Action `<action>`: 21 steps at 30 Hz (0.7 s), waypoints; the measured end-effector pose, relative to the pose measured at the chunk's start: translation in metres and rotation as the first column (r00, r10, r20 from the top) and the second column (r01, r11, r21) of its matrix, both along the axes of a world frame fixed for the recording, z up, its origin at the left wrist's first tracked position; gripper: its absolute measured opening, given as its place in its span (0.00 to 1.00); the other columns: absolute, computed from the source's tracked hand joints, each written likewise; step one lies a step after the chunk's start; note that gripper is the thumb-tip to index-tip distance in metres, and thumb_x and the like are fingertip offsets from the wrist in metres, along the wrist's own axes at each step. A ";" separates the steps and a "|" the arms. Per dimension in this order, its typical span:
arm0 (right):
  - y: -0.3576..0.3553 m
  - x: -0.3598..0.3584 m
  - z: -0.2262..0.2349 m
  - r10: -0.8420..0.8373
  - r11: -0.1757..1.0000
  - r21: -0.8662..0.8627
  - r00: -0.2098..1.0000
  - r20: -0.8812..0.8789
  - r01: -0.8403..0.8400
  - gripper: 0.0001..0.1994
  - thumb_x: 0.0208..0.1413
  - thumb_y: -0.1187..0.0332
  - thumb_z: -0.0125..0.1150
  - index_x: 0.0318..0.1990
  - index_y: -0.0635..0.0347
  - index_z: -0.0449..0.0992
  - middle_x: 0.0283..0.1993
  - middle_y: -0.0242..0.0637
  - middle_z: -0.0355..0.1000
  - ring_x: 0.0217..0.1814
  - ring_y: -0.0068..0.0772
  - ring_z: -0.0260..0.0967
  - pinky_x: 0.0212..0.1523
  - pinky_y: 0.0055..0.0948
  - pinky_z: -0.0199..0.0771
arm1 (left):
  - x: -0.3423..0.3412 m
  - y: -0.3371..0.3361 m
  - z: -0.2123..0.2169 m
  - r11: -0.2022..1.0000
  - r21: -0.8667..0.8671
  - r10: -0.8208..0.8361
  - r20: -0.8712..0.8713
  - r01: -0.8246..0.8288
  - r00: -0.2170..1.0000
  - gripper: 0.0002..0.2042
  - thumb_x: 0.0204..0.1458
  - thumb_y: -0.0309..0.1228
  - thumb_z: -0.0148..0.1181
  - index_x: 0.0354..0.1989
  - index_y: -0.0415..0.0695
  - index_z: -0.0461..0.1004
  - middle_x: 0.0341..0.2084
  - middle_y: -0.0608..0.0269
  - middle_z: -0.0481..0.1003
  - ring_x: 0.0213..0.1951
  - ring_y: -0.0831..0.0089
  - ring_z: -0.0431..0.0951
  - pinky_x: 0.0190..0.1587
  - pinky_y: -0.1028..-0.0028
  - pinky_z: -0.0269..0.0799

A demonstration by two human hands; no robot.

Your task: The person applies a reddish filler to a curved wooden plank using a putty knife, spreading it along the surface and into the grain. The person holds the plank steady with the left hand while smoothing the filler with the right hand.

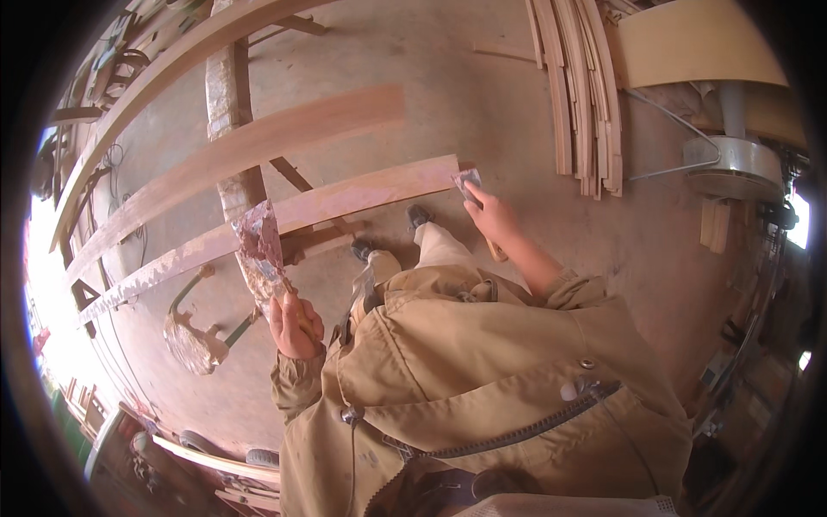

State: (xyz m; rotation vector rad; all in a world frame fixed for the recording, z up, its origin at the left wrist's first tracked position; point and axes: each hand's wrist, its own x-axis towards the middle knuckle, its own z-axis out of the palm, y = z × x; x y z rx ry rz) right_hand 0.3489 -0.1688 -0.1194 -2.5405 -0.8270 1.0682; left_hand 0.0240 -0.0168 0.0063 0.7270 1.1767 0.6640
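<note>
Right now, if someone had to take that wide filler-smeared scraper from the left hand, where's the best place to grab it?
Probably by the handle, from below, beside the left hand. The wide scraper stands blade-up, its broad blade coated with pinkish filler, so the blade is messy and thin-edged. Only the handle end at the hand looks clean enough to grip.

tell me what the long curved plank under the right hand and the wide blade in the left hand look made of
Long curved plank: looks like bare, unfinished wood, pale reddish with patches of whitish filler. Wide blade in the left hand: probably metal, caked with pinkish paste. The right hand presses a small scraper, seemingly metal.
</note>
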 end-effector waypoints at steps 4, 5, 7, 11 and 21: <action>0.024 -0.010 0.012 0.041 0.992 -0.121 0.999 0.009 -0.040 0.25 0.52 0.58 0.54 0.59 0.47 0.64 0.41 0.51 0.73 0.45 0.53 0.70 0.44 0.42 0.70 | -0.009 0.000 -0.010 0.999 0.022 -0.032 -0.017 0.032 0.999 0.14 0.58 0.37 0.46 0.48 0.43 0.64 0.20 0.62 0.66 0.09 0.78 0.60 0.07 0.82 0.54; 0.027 -0.015 0.014 0.069 0.982 -0.174 0.998 0.007 -0.067 0.25 0.52 0.58 0.55 0.59 0.50 0.65 0.41 0.52 0.73 0.45 0.52 0.70 0.44 0.42 0.70 | -0.010 0.000 -0.010 0.999 0.032 -0.034 -0.031 0.035 0.999 0.14 0.58 0.37 0.46 0.48 0.43 0.64 0.20 0.62 0.66 0.09 0.78 0.60 0.07 0.82 0.54; 0.024 -0.008 0.008 0.024 0.999 -0.033 0.998 -0.049 -0.026 0.25 0.52 0.59 0.54 0.59 0.50 0.64 0.42 0.51 0.73 0.46 0.51 0.70 0.46 0.41 0.70 | -0.011 0.001 -0.014 1.000 0.020 -0.004 -0.010 0.004 1.000 0.11 0.58 0.36 0.47 0.45 0.43 0.65 0.19 0.62 0.66 0.09 0.78 0.60 0.08 0.81 0.53; 0.038 0.004 0.008 -0.079 0.996 -0.041 0.989 -0.123 0.074 0.24 0.52 0.59 0.53 0.58 0.51 0.66 0.46 0.51 0.71 0.48 0.51 0.69 0.49 0.41 0.69 | -0.006 0.001 -0.009 0.998 -0.016 0.068 -0.005 -0.068 0.998 0.09 0.58 0.35 0.49 0.41 0.43 0.66 0.16 0.63 0.65 0.08 0.77 0.59 0.08 0.80 0.51; 0.071 -0.011 0.010 -0.181 0.979 0.049 0.957 -0.229 0.197 0.26 0.52 0.60 0.54 0.58 0.62 0.65 0.30 0.46 0.74 0.21 0.31 0.70 0.30 0.30 0.71 | -0.023 0.008 -0.014 0.998 -0.007 0.055 -0.024 -0.055 0.998 0.13 0.57 0.36 0.47 0.47 0.44 0.63 0.20 0.62 0.67 0.09 0.79 0.60 0.07 0.82 0.54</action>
